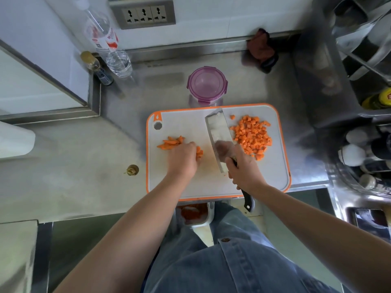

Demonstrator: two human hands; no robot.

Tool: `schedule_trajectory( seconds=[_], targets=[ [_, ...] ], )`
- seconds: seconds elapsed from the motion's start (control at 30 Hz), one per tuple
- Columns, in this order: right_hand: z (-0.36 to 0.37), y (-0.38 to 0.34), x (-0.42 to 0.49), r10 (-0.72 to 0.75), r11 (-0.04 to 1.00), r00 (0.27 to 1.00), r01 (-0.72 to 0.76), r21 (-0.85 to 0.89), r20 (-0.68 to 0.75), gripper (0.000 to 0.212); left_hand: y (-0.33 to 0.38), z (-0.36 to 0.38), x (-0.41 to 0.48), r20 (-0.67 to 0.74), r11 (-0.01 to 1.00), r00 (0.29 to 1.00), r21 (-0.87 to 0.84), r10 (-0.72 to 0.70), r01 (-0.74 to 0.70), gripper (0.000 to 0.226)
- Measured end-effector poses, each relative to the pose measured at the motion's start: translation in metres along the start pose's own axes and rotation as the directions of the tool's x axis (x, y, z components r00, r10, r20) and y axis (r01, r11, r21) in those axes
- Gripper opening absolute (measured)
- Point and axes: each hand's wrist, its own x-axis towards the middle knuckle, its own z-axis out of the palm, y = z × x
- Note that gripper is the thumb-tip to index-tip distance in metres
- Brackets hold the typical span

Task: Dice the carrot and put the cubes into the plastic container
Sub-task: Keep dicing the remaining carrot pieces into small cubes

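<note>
The right hand [243, 168] is wrapped round the black handle of the cleaver [218, 134], whose blade is over the orange-rimmed cutting board [179, 123] between the left hand [184, 157], its curled fingers pinning carrot sticks [171, 141], and the heap of carrot cubes [251, 136]; the purple-lidded plastic container [207, 85] stands closed just behind the board

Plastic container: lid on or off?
On. The purple lid covers the plastic container behind the cutting board; the carrot cubes lie piled on the board. Whether it is latched: cannot tell.
</note>
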Motion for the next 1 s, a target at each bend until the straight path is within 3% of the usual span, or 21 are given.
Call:
schedule_trajectory(
  seconds=[0.33,0.53,0.73,0.87,1.0],
  targets=[
    [-0.004,0.008,0.003,-0.019,1.000,1.000,0.019,0.000,0.010,0.016,0.011,0.005,0.005,0.017,0.999,0.999,0.025,-0.034,0.033,0.016],
    [-0.005,0.008,0.002,-0.014,1.000,1.000,0.014,0.021,0.001,0.016,-0.002,0.005,0.007,-0.025,0.989,0.999,-0.147,0.029,-0.032,0.023],
    [0.007,0.001,0.000,-0.021,1.000,0.998,0.020,0.014,0.059,0.006,-0.022,0.000,-0.004,-0.109,0.951,0.970,-0.250,-0.216,0.184,0.021],
    [0.022,-0.002,-0.010,-0.064,0.998,0.988,0.067,-0.015,0.142,0.005,-0.038,0.002,-0.016,-0.041,0.920,0.948,-0.260,-0.315,0.294,0.020],
    [0.042,-0.003,-0.022,-0.095,0.995,0.989,0.098,-0.024,0.114,0.008,-0.042,0.007,-0.031,0.021,0.908,0.938,-0.244,-0.345,0.339,0.022]
  ],
)
